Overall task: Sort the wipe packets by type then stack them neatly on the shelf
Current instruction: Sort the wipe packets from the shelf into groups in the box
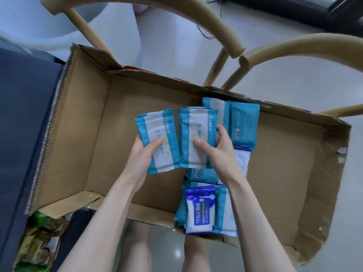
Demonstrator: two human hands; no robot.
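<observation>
An open cardboard box (82,134) lies flat below me with wipe packets inside. My left hand (144,152) grips a small stack of teal-and-white packets (157,132), thumb on top. Beside it my right hand (218,152) grips another teal-and-white stack (196,126). Behind the right hand lie a face-down teal packet (244,124) with a barcode and another teal-and-white one (216,105). Near the box's front edge sits a dark blue 75% alcohol wipes packet (200,209) among more teal packets (224,211). A white-and-blue packet (243,160) shows partly behind my right wrist.
Two curved wooden chair backs (196,14) (294,46) stand beyond the box on the pale tiled floor. A dark blue cushion (23,124) borders the box on the left. Green-printed packaging (37,242) lies at the lower left. The box's left half and right end show bare cardboard.
</observation>
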